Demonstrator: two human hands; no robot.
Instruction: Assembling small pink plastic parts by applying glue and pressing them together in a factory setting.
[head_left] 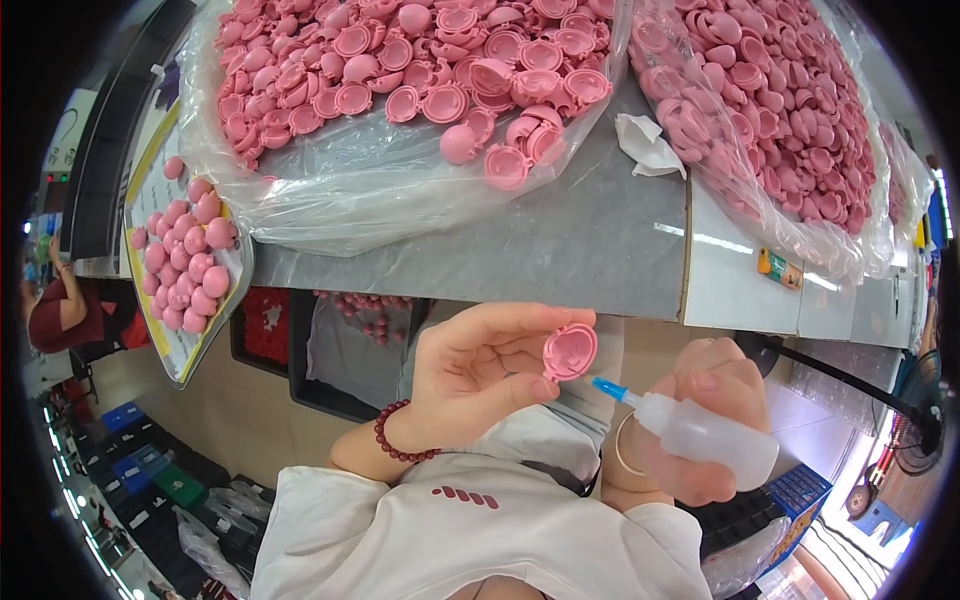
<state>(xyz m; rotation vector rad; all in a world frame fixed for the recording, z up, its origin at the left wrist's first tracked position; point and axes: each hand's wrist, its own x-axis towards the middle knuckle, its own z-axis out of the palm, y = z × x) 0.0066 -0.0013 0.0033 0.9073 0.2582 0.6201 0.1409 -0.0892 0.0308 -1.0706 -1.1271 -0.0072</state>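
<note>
A: Which step?
B: Before the table point(520, 250): left hand point(480, 370), fingers pinching a pink shell point(571, 352); right hand point(715, 383), fingers clamped round a squeeze bottle point(728, 447), nozzle point(609, 389) beside the shell, apparently dispensing.
A: Next?
B: Probably steady aim, light squeeze.

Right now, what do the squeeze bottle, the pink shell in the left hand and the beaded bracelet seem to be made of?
Squeeze bottle: probably soft plastic, with a cloudy, translucent body. Pink shell: likely moulded hard plastic, smooth, with a rim and tab. Beaded bracelet: dark red round beads, perhaps wood, stone or plastic; too small to tell.
</note>
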